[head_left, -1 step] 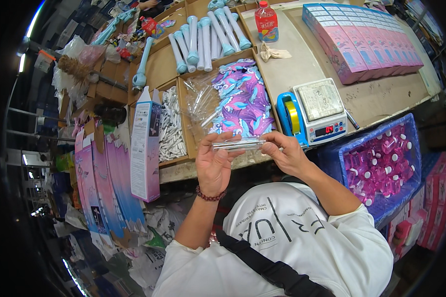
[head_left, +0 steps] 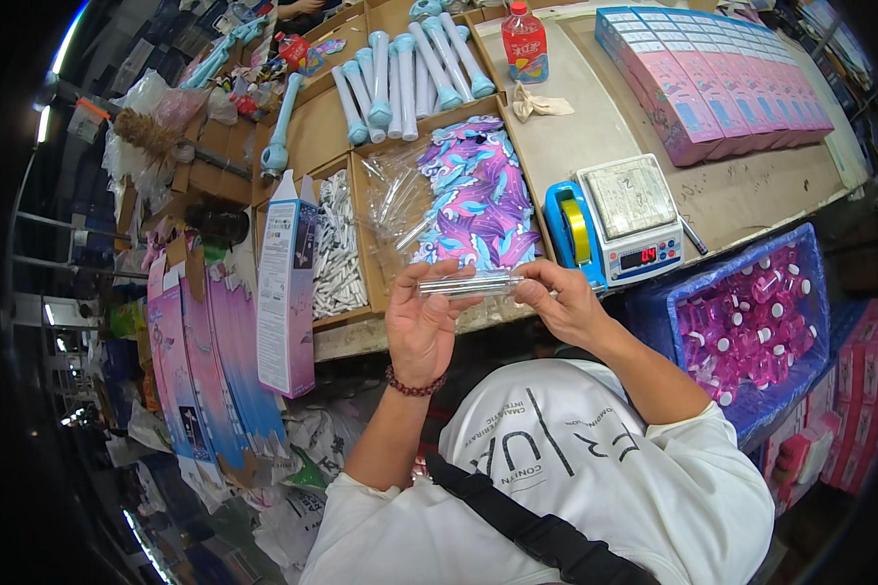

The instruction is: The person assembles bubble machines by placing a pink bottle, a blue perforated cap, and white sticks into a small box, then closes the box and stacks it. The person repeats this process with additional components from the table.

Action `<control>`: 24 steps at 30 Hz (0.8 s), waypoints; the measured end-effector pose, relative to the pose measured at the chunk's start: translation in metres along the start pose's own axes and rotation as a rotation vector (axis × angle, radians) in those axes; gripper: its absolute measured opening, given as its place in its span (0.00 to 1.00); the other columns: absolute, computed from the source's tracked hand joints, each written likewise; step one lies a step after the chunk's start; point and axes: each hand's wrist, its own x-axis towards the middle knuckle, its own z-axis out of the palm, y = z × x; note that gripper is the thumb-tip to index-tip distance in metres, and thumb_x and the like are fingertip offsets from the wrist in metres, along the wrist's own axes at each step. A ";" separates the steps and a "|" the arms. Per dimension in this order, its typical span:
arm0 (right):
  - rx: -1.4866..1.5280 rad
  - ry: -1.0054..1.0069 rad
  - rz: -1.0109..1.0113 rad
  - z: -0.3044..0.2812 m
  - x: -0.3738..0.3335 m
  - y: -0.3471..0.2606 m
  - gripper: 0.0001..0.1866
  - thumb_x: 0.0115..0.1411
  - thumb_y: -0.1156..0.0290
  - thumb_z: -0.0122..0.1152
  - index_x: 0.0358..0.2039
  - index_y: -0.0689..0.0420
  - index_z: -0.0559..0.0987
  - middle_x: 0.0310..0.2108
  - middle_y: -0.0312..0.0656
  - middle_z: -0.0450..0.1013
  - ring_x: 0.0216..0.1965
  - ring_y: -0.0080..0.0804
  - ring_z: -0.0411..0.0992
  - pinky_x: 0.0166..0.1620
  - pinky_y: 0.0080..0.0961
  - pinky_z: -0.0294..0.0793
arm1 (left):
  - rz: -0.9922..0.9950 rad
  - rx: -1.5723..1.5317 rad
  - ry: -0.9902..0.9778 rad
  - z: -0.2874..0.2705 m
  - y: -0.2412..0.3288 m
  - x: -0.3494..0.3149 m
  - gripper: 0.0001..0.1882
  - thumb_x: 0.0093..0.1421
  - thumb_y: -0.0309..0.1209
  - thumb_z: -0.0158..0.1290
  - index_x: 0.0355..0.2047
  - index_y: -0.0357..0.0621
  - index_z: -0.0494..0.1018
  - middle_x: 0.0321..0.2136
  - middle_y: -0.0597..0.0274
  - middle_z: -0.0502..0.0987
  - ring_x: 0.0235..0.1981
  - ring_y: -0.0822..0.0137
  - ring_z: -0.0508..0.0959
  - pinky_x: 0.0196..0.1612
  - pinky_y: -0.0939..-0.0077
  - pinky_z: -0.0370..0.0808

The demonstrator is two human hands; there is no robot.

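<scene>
Between my two hands lies a clear, shiny plastic tube (head_left: 470, 285), held level just past the table's near edge; its contents are hard to make out through the glare. My left hand (head_left: 419, 327), palm up, grips its left end between thumb and fingers. My right hand (head_left: 564, 304) pinches the right end. Right behind the tube, a cardboard box holds purple and blue leaf-patterned cutouts (head_left: 483, 195). Similar clear tubes (head_left: 395, 200) lie loose along that box's left side. Left of them, another compartment is full of small white and silver pieces (head_left: 334, 253).
A digital scale (head_left: 630, 219) and a blue tape dispenser (head_left: 571, 234) stand right of the boxes. Pale blue-topped wands (head_left: 400, 83) fill a box farther back. Packaged boxes (head_left: 707, 88), a red bottle (head_left: 525, 44) and a blue crate (head_left: 654, 331) of pink bottles are rightward; an upright carton (head_left: 285, 292) stands left.
</scene>
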 end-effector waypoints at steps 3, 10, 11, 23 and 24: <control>-0.012 -0.007 -0.019 -0.001 0.001 -0.001 0.17 0.67 0.58 0.53 0.36 0.61 0.77 0.23 0.41 0.76 0.24 0.30 0.74 0.30 0.24 0.73 | 0.000 -0.009 -0.016 0.001 0.000 0.000 0.20 0.64 0.23 0.50 0.56 0.46 0.63 0.53 0.48 0.70 0.56 0.48 0.71 0.52 0.55 0.78; 0.030 -0.063 0.068 -0.004 -0.001 0.001 0.23 0.70 0.57 0.45 0.34 0.65 0.77 0.28 0.41 0.77 0.31 0.25 0.74 0.36 0.23 0.74 | 0.004 -0.009 -0.036 0.005 0.001 0.002 0.21 0.63 0.22 0.51 0.56 0.44 0.64 0.53 0.49 0.70 0.56 0.51 0.71 0.51 0.56 0.78; 0.051 -0.069 0.062 -0.004 -0.001 0.004 0.23 0.71 0.56 0.44 0.33 0.65 0.77 0.28 0.41 0.77 0.31 0.25 0.74 0.36 0.23 0.74 | 0.012 -0.001 -0.048 0.006 0.002 0.002 0.21 0.63 0.22 0.51 0.56 0.43 0.64 0.53 0.49 0.70 0.56 0.52 0.72 0.51 0.56 0.78; 0.455 -0.299 0.445 0.020 0.000 0.044 0.26 0.70 0.48 0.40 0.35 0.60 0.76 0.29 0.39 0.77 0.29 0.24 0.75 0.33 0.19 0.73 | 0.109 0.825 -0.128 0.014 -0.004 -0.006 0.25 0.52 0.21 0.64 0.51 0.35 0.71 0.47 0.54 0.75 0.49 0.65 0.75 0.50 0.73 0.74; 0.444 -0.302 0.443 0.021 -0.001 0.044 0.27 0.70 0.48 0.40 0.35 0.60 0.76 0.29 0.39 0.77 0.29 0.24 0.75 0.33 0.19 0.73 | 0.132 0.843 -0.142 0.013 -0.004 -0.005 0.26 0.52 0.21 0.64 0.52 0.35 0.71 0.47 0.54 0.75 0.49 0.64 0.75 0.50 0.73 0.74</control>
